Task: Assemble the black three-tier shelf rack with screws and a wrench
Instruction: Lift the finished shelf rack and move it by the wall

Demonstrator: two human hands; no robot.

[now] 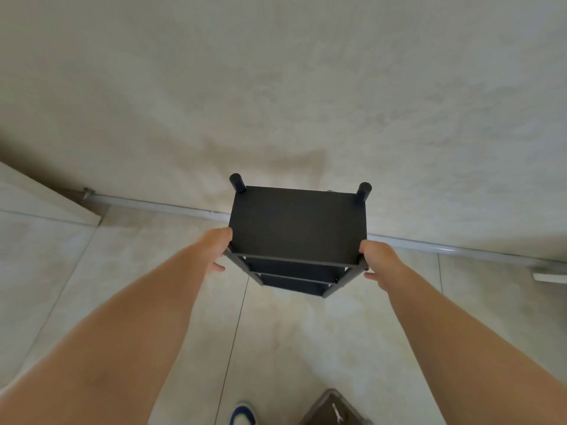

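My left hand [216, 250] grips the shelf rack's [297, 228] near-left post; at three o'clock from it my right hand [379, 260] grips the near-right post. The rack stands upright by the wall [276, 87], three tiers bare. Pale floor tiles [276, 348]; a shoe [243, 415] at six o'clock.
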